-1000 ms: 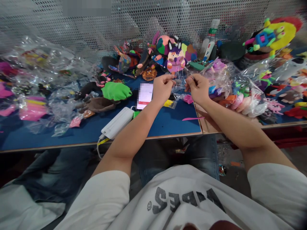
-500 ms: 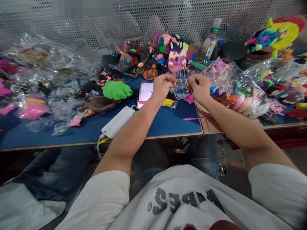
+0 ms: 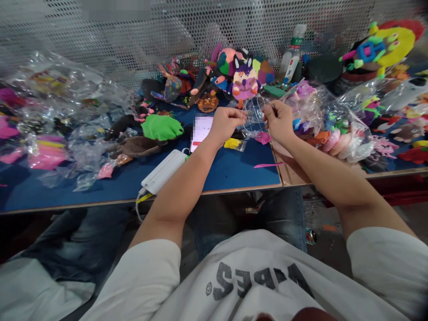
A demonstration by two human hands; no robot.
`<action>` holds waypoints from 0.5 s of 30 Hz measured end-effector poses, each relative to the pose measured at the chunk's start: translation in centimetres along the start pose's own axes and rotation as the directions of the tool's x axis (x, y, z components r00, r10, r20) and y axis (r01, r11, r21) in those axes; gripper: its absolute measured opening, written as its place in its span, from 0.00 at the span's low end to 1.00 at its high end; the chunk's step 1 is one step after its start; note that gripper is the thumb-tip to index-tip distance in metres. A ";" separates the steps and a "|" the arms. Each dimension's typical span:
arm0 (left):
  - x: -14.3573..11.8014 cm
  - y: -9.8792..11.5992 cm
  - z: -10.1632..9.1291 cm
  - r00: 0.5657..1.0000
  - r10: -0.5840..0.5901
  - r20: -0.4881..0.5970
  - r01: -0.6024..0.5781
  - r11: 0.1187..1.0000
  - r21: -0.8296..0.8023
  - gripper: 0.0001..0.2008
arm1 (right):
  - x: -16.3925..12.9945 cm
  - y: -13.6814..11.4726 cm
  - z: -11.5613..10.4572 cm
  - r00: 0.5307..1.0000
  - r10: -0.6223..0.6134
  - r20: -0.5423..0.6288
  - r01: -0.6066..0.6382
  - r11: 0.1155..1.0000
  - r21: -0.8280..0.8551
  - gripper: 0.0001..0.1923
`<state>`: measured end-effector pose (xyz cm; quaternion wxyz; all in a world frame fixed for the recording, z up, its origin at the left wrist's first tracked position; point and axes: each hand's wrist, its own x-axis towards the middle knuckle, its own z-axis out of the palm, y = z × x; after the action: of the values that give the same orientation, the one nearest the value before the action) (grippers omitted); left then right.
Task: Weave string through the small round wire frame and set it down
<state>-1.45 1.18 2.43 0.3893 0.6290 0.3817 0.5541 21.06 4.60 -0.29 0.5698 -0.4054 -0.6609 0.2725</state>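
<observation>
Two hands meet over the far part of the blue tabletop (image 3: 234, 171), and between them I see a small clear plastic bag (image 3: 254, 111) held up off the surface. My left hand (image 3: 224, 125) has its fingers curled in, pinching the bag's left edge, and my right hand (image 3: 279, 121) pinches the right edge the same way, so the film is stretched between them. I cannot tell whether the bag's mouth is open or whether anything is inside it; it looks empty and see-through from here. Just below it, on the tabletop, lie a yellow clay piece (image 3: 233, 143) and a pink clay piece (image 3: 263, 137), neither of them bagged. A thin pink strip (image 3: 269, 165) lies near the right edge of the blue top. Behind the bag stands a pink and purple clay figure (image 3: 245, 82), loose among other figures along the far edge. A phone (image 3: 201, 129) lies just left of my left wrist, with a white power bank (image 3: 163, 171) toward the near edge. Filled bags are heaped at the left (image 3: 50, 116) and at the right (image 3: 334, 129), so I judge much packing is done, with this bag in hand and loose figures left.
</observation>
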 end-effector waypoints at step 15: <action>0.7 -2.4 0.6 0.993 0.115 0.002 -0.114 0.992 -0.054 0.08 | -0.9 -2.4 -0.1 1.000 -0.011 0.022 0.010 1.000 0.006 0.38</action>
<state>-0.91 2.74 0.50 0.3747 0.6406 0.3289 0.5840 20.67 2.58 1.25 0.5651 -0.3971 -0.6685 0.2760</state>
